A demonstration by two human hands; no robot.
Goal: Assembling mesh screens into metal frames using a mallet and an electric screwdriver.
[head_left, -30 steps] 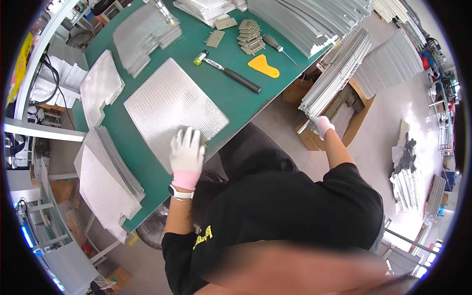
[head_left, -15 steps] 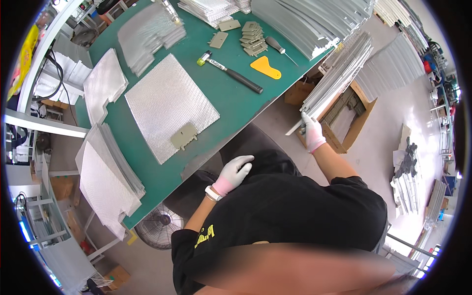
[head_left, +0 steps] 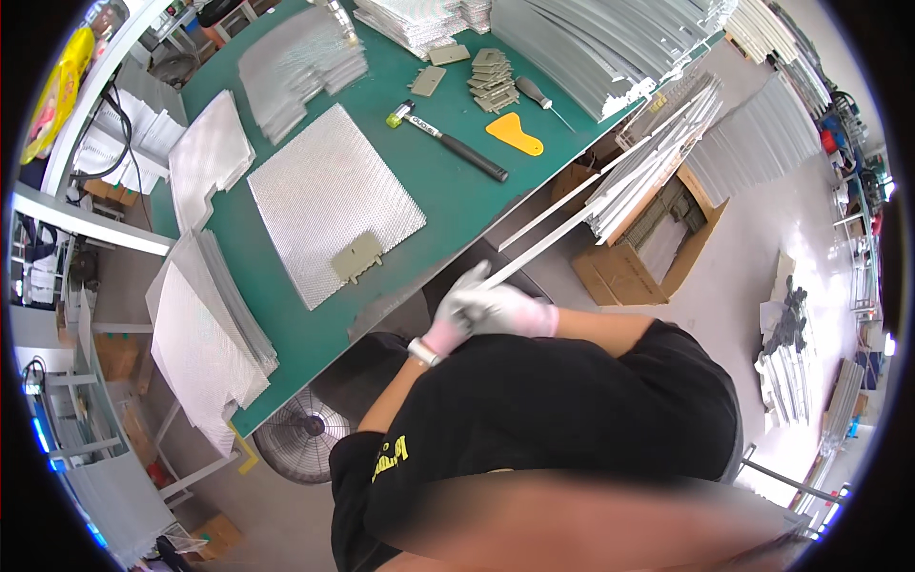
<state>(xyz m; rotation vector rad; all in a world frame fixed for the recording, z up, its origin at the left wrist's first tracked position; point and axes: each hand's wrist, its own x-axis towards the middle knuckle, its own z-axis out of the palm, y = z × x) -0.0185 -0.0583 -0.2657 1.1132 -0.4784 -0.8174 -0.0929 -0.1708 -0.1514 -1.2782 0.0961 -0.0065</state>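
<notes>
- The left hand (head_left: 448, 322) and right hand (head_left: 515, 313) overlap, partly hidden and blurred.
- The long strip's (head_left: 541, 250) near end disappears among them (which hand grips it is unclear).
- The table (head_left: 381, 176) covers part of the fan (head_left: 303, 437).
- The upper edge cuts off the metal stack (head_left: 600, 52).

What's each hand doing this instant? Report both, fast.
Left hand: at the near end of a long pale strip, partly hidden; open or closed cannot be told.
Right hand: overlapping the left at that end; its grip cannot be told either.
</notes>
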